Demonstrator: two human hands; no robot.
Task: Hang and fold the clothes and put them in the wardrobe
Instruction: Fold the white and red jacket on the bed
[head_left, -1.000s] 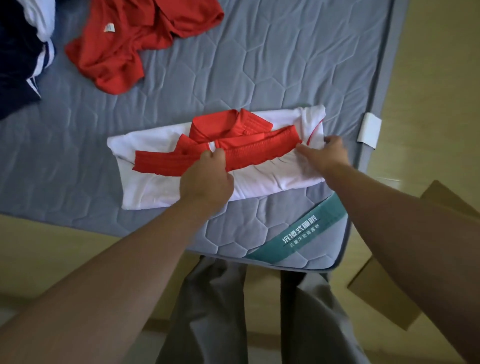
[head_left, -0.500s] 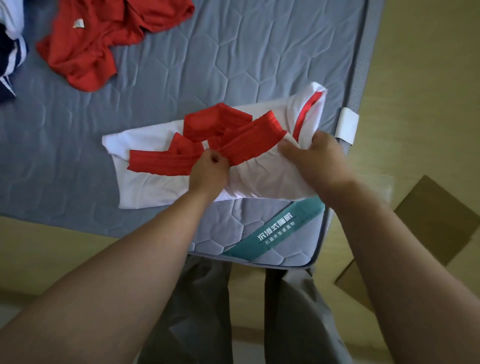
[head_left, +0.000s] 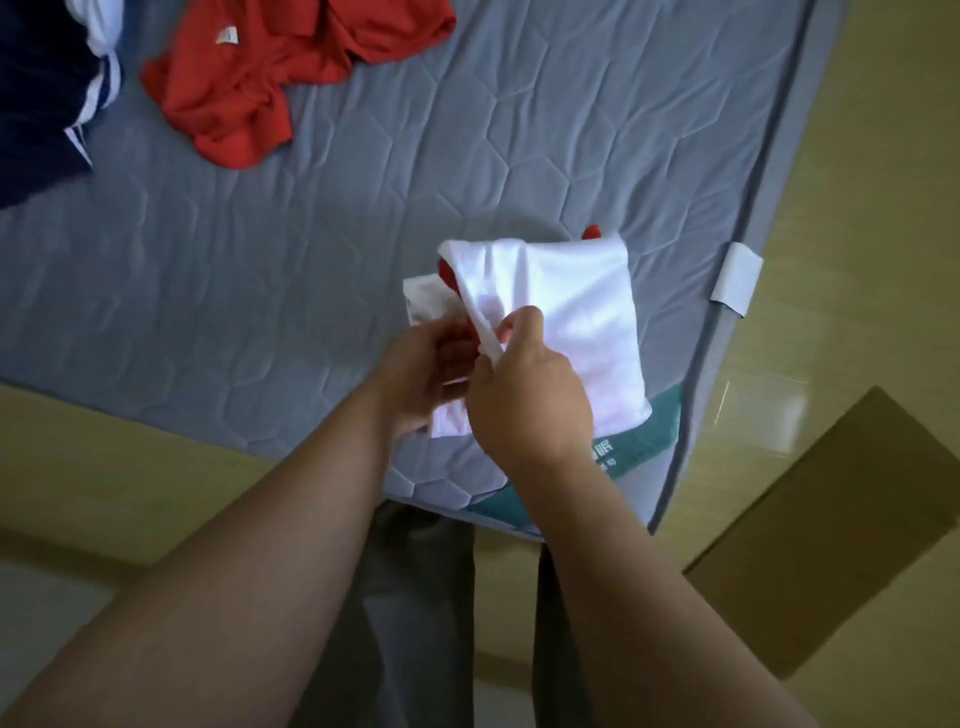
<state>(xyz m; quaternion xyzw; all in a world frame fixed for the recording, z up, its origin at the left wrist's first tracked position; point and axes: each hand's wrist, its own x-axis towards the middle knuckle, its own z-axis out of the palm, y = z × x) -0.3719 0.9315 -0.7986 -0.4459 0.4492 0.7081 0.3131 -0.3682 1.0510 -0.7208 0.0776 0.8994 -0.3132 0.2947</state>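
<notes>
A white shirt with red trim (head_left: 566, 306) lies folded in half on the near right corner of the grey mattress (head_left: 363, 208). Only slivers of red show at its left and top edges. My right hand (head_left: 524, 395) pinches the white edge of the upper layer at the fold's near left. My left hand (head_left: 421, 379) grips the lower layer just beside it, fingers tucked under the cloth. A crumpled red shirt (head_left: 260, 78) lies at the far left of the mattress.
A navy garment with white stripes (head_left: 41, 104) sits at the far left edge. A brown cardboard sheet (head_left: 841, 530) lies on the yellow-green floor to the right. A white tag (head_left: 735, 280) hangs off the mattress's right side. My grey trousers show below.
The shirt lay long and flat with its red trim showing. My right hand swung the right half over to the left, so the shirt is now half as wide and mostly white.
</notes>
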